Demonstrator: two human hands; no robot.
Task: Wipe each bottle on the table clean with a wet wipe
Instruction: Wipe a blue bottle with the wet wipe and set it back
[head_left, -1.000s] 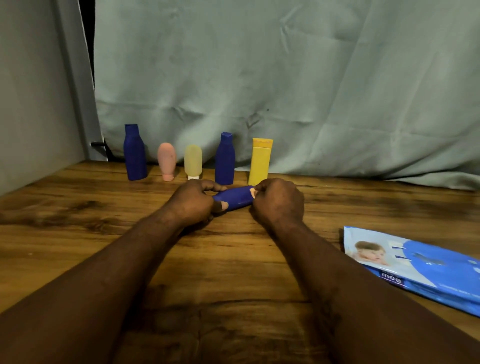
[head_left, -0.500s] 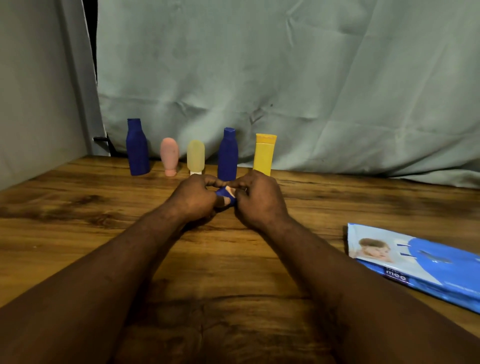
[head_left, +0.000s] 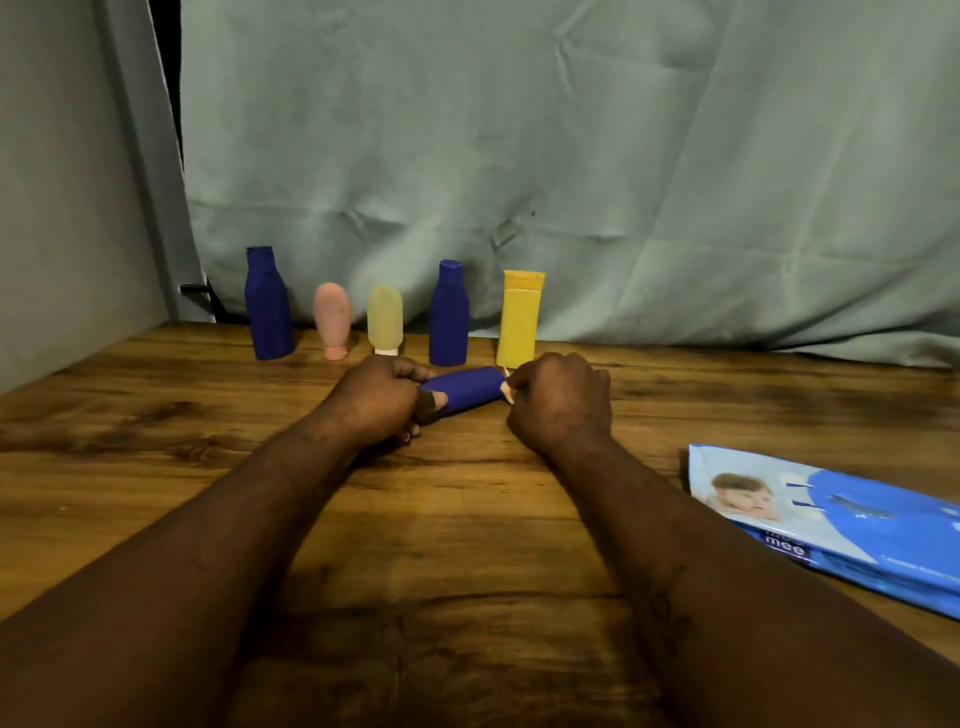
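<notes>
Head view: left hand (head_left: 376, 397) grips blue bottle (head_left: 467, 387) lying sideways; right hand (head_left: 561, 402) pinches its other end.

Crowding the back edge of the table (head_left: 156, 415): tall blue bottle (head_left: 267, 306), pink bottle (head_left: 332, 319), pale yellow bottle (head_left: 385, 318), second blue bottle (head_left: 449, 317), yellow bottle (head_left: 518, 325), all standing upright in a row with slim gaps, curtain (head_left: 571, 156) hanging right behind. Blocking the middle: left hand (head_left: 376, 397) and right hand (head_left: 561, 402), both gripping a sideways blue bottle (head_left: 467, 389) just in front of that row. Hogging the right side: wipes pack (head_left: 831, 519). Leaving open wood far left, plus between right forearm and pack.
</notes>
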